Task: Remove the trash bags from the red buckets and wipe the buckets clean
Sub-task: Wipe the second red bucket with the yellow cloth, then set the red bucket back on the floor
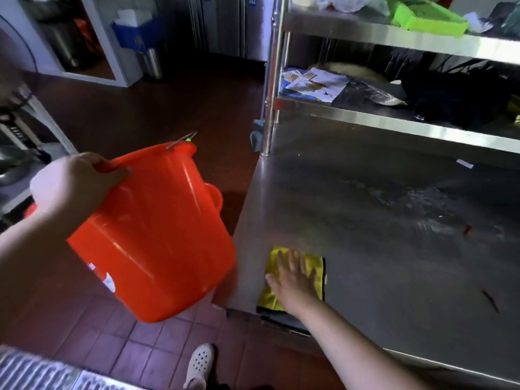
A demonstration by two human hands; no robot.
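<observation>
The glossy red plastic bucket (152,229) hangs tilted beside the brushed steel table (365,206), my left hand (76,181) gripping its rim, my right hand (292,280) flat, fingers straight, on the yellow fuzzy cloth (309,263) at the table's near edge.

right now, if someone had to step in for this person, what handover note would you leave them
Left hand: grips the rim of the red bucket, held tilted in the air beside the steel table.
Right hand: flat, fingers straight, pressing on the yellow cloth at the table's near corner.
Done: no trash bag shows on this bucket.
Left: pick up the cloth and wipe the bucket. Its inside faces away, so how clean it is cannot be told. No other bucket is in view.
</observation>
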